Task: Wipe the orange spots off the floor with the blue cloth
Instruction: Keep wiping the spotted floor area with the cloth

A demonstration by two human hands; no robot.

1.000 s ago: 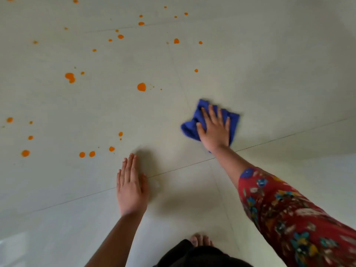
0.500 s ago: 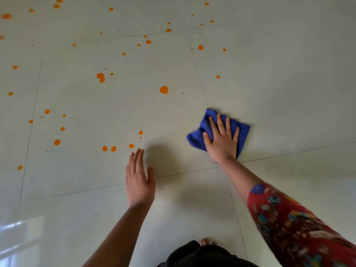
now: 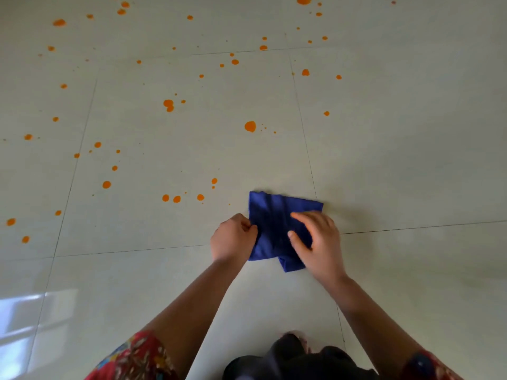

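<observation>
Dark garment [image 3: 296, 363] at bottom edge, cut off by frame; what looks like a foot just beyond it, blurred, not identifiable with certainty. Red floral sleeves [image 3: 137, 357] at both lower corners, both cropped. Window glare [image 3: 24, 319] on the glossy floor tiles [image 3: 411, 160] at lower left, washing out surface detail there.

Blue cloth [image 3: 274, 223] flat on the floor at centre, lying across a tile joint, near edge folded under with a flap protruding toward the camera. Left hand [image 3: 233, 238] curled closed, pinching the cloth's left edge; fingertips tucked out of sight. Right hand [image 3: 319, 242] pressed on the cloth's right half, fingers spread and loose, thumb on the fabric; cloth's right near corner hidden beneath the palm.

Bare tile to the right of the cloth and nearer the camera. Nearest orange spots [image 3: 200, 197] just left of and beyond the cloth, apart from it. Large spot [image 3: 250, 126] farther out. Scattered orange spots over left and far tiles, running to the top edge; far ones small, some cropped.
</observation>
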